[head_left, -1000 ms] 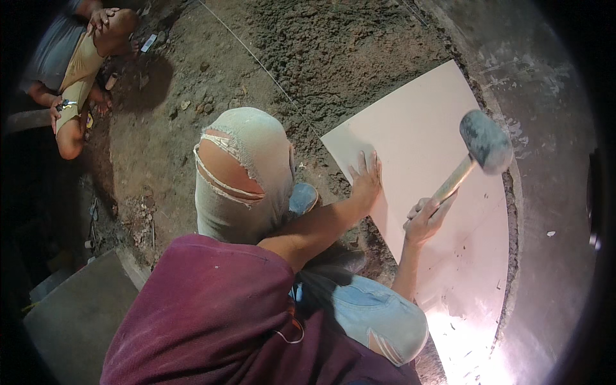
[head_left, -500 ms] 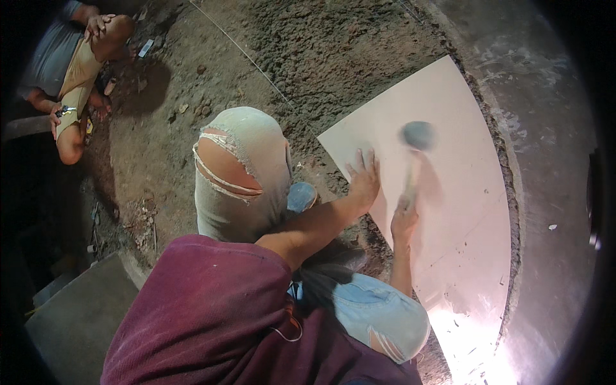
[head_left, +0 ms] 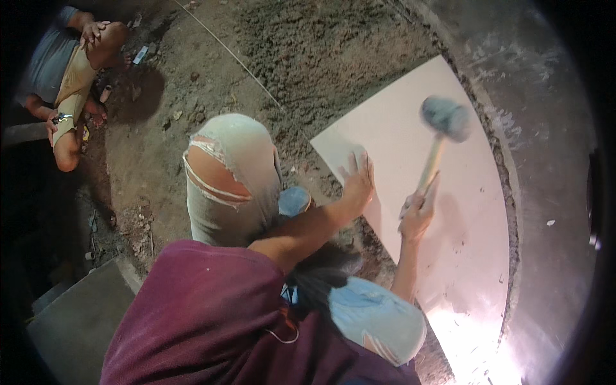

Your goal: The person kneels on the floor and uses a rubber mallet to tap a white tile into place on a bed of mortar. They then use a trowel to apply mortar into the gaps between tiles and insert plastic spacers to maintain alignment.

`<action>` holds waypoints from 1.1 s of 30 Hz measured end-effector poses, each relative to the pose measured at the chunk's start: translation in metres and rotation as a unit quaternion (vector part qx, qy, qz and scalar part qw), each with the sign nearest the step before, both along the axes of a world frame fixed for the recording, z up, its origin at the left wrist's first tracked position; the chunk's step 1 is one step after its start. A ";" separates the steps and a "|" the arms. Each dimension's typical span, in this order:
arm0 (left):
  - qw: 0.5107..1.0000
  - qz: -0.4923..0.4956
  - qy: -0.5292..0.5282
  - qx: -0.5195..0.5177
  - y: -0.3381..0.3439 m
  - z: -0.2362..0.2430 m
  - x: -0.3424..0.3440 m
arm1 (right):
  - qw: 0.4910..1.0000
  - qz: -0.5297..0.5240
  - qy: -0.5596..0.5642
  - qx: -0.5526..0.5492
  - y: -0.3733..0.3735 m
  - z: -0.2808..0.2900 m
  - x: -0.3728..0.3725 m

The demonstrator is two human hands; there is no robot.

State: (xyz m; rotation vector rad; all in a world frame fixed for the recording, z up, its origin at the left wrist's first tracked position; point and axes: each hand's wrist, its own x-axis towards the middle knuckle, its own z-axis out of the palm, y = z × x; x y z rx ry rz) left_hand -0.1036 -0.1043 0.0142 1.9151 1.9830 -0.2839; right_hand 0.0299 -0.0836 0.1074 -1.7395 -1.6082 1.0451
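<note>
My right hand [head_left: 417,213] grips the pale wooden handle of a rubber mallet [head_left: 445,119] with a dark grey head. The head is raised above a large, pale pinkish tile [head_left: 465,218], slightly smeared by motion. Flat on the same tile, close to its left edge, rests my left hand [head_left: 359,182] with its fingers stretched out. The tile lies on rough, damp mortar [head_left: 301,58], its far corner near the wall's or floor's dark edge strip. Strong glare hides the tile's near end.
Smooth grey concrete [head_left: 545,160] runs along the right. A taut string [head_left: 228,51] crosses the dirt at the upper left. Another person [head_left: 70,96] sits at the far left, holding something small and dark. My bent knee [head_left: 234,160] and a round bluish object [head_left: 295,201] are beside my left arm.
The mallet has come up off the tile and swung slightly right, its head now tilted. My left hand stays pressed on the tile. The whole view has shifted a little.
</note>
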 end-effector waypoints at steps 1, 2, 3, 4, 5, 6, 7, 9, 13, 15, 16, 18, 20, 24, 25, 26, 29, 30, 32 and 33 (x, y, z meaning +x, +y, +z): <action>1.000 -0.003 0.022 0.022 0.000 0.001 0.000 | 0.999 -0.012 0.033 0.028 -0.002 0.002 0.002; 1.000 -0.012 0.024 0.016 0.001 0.002 0.000 | 0.990 -0.031 0.092 0.099 -0.002 0.002 0.004; 0.999 0.001 0.021 0.041 0.001 0.003 0.000 | 0.982 -0.039 0.129 0.128 -0.004 -0.002 0.002; 1.000 0.009 -0.005 0.026 0.001 0.003 0.000 | 0.987 -0.027 0.087 0.134 -0.004 -0.005 0.001; 1.000 0.016 -0.024 0.007 0.000 0.004 0.001 | 0.985 -0.030 0.064 0.159 -0.006 -0.012 -0.005; 1.000 0.010 -0.019 -0.002 -0.001 0.004 0.001 | 0.976 -0.002 0.053 0.212 -0.006 -0.017 -0.010; 1.000 0.000 -0.009 -0.011 -0.001 0.004 0.002 | 0.975 0.029 -0.050 0.214 -0.003 -0.019 -0.010; 1.000 -0.015 0.003 -0.021 0.000 0.002 0.002 | 0.947 0.113 -0.168 0.248 0.001 -0.022 -0.010; 1.000 -0.006 0.019 0.011 0.001 -0.005 0.002 | 0.996 -0.008 0.055 0.071 0.001 -0.015 0.003; 0.999 -0.001 0.024 0.034 0.002 -0.009 0.002 | 0.997 -0.017 0.011 0.076 -0.001 -0.016 0.002; 0.999 0.002 0.026 0.030 0.001 -0.011 0.004 | 0.996 0.012 0.007 0.090 -0.003 -0.018 -0.001; 1.000 0.011 0.017 0.023 0.000 -0.012 0.005 | 0.966 0.075 -0.106 0.225 0.001 -0.021 -0.011; 1.000 0.007 -0.011 0.000 0.000 -0.010 0.005 | 0.981 0.073 -0.141 0.112 0.006 -0.013 -0.015; 0.999 0.012 -0.048 -0.014 0.011 0.001 0.000 | 0.997 -0.021 0.061 0.051 -0.007 0.035 0.013; 0.998 0.006 -0.067 -0.017 0.019 0.004 -0.004 | 0.991 -0.048 0.087 0.092 -0.013 0.042 0.018; 0.995 0.003 -0.090 -0.034 0.026 0.006 -0.009 | 0.983 -0.046 0.119 0.130 -0.022 0.045 0.025; 0.996 -0.035 -0.059 -0.053 0.049 0.013 -0.021 | 0.945 -0.151 0.197 0.213 -0.050 0.028 0.047; 0.994 -0.046 -0.058 -0.081 0.055 0.014 -0.023 | 0.944 -0.160 0.169 0.235 -0.058 0.013 0.052; 0.991 -0.063 -0.046 -0.108 0.062 0.018 -0.028 | 0.937 -0.179 0.113 0.279 -0.075 -0.018 0.053; 0.990 -0.064 -0.055 -0.115 0.064 0.019 -0.028 | 0.967 -0.093 -0.043 0.234 -0.081 -0.026 0.057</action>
